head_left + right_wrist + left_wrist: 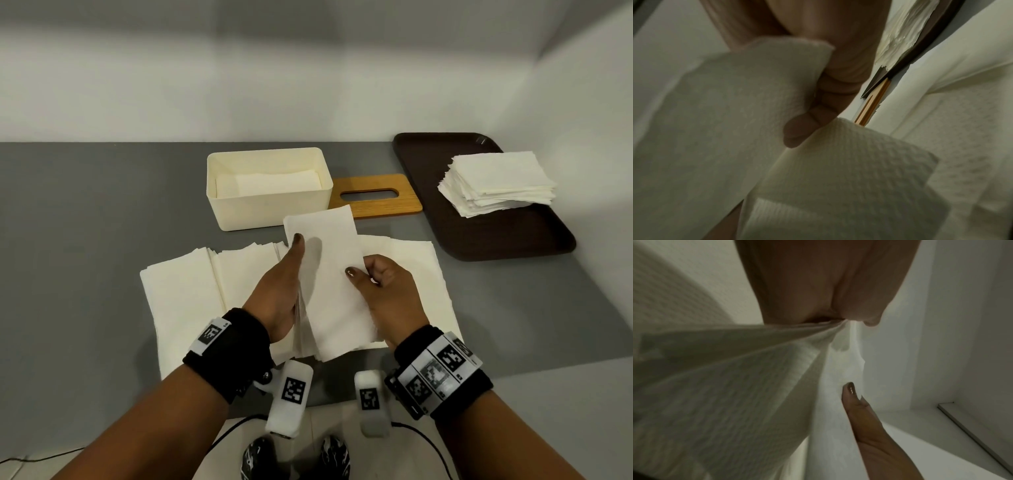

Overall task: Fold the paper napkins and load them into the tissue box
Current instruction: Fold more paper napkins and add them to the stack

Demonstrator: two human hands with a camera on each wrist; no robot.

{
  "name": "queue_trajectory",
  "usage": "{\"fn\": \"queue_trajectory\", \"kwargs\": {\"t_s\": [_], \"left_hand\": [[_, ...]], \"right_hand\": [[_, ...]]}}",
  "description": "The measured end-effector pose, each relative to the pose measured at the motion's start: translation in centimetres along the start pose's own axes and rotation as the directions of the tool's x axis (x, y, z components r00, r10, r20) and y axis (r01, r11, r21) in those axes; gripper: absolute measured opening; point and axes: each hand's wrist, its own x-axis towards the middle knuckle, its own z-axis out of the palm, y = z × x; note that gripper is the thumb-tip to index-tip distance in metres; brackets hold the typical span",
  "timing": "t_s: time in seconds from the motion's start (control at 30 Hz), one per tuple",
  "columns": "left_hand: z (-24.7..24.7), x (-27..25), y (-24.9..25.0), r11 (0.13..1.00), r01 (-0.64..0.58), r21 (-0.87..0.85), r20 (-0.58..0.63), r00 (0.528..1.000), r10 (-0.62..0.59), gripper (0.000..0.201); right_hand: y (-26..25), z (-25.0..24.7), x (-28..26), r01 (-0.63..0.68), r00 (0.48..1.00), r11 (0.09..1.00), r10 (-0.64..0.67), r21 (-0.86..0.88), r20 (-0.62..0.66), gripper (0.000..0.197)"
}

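Observation:
Both hands hold a stack of folded white napkins point(330, 274) lifted above the table. My left hand point(281, 291) grips its left edge, thumb on top and fingers underneath. My right hand point(383, 287) pinches the right edge, thumb on the top sheet. The left wrist view shows the napkin layers point(735, 378) fanned out below the palm. The right wrist view shows fingers point(812, 120) curled round a napkin point(735, 113). The cream tissue box point(270, 205) stands open behind, with napkins lying inside. More unfolded napkins point(185, 284) lie spread on the table under the hands.
The wooden slotted lid point(373, 195) lies flat to the right of the box. A dark brown tray point(479, 233) at the right carries a pile of square napkins point(496, 181). The grey table point(85, 222) meets a white wall behind.

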Motion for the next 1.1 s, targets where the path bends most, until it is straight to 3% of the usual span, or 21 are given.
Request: {"fn": "queue_trajectory", "kwargs": {"t_s": [0.13, 0.27, 0.3, 0.37, 0.5, 0.6, 0.73, 0.83, 1.0, 1.1], "left_hand": [[0.1, -0.3, -0.5, 0.998, -0.026, 0.052, -0.018, 0.999, 0.027, 0.035], [-1.2, -0.3, -0.6, 0.992, -0.083, 0.096, -0.054, 0.995, 0.089, 0.028], [-1.6, -0.4, -0.6, 0.990, -0.092, 0.103, -0.061, 0.993, 0.099, 0.026], [-2.3, -0.5, -0.4, 0.987, -0.108, 0.115, -0.079, 0.990, 0.118, 0.024], [-3.3, -0.9, -0.2, 0.986, -0.119, 0.118, -0.141, 0.981, 0.135, 0.026], [-3.6, -1.2, 0.0, 0.984, -0.130, 0.122, -0.151, 0.977, 0.148, 0.022], [-4.0, -1.4, 0.1, 0.983, -0.130, 0.132, -0.181, 0.971, 0.153, 0.021], [-4.1, -1.5, 0.0, 0.983, -0.128, 0.130, -0.204, 0.967, 0.153, 0.024], [-4.1, -1.7, -0.2, 0.985, -0.130, 0.110, -0.210, 0.966, 0.151, 0.026], [-4.0, -1.7, -0.3, 0.986, -0.132, 0.106, -0.213, 0.965, 0.152, 0.026]], "right_hand": [[-0.1, 0.6, 0.1, -0.010, 0.999, 1.000, 0.011, -0.006, 0.042, 0.007], [0.4, -0.3, 2.0, -0.016, 1.000, 0.983, 0.019, -0.185, 0.018, 0.018], [0.7, -1.0, 3.1, 0.000, 1.000, 0.950, 0.001, -0.313, 0.005, 0.017], [1.0, -2.4, 5.5, 0.021, 1.000, 0.802, -0.021, -0.597, 0.007, 0.019], [1.3, -3.4, 9.1, 0.120, 0.974, 0.566, 0.091, -0.816, 0.206, 0.056], [1.1, -2.9, 9.9, 0.157, 0.935, 0.434, 0.224, -0.887, 0.275, 0.085], [0.4, -2.7, 10.4, 0.158, 0.941, 0.350, 0.231, -0.924, 0.248, 0.081], [0.4, -2.8, 10.7, 0.180, 0.947, 0.335, 0.197, -0.925, 0.255, 0.075], [0.3, -3.1, 10.8, 0.195, 0.937, 0.328, 0.215, -0.924, 0.274, 0.090], [0.1, -3.1, 10.9, 0.209, 0.934, 0.313, 0.218, -0.926, 0.284, 0.086]]}}
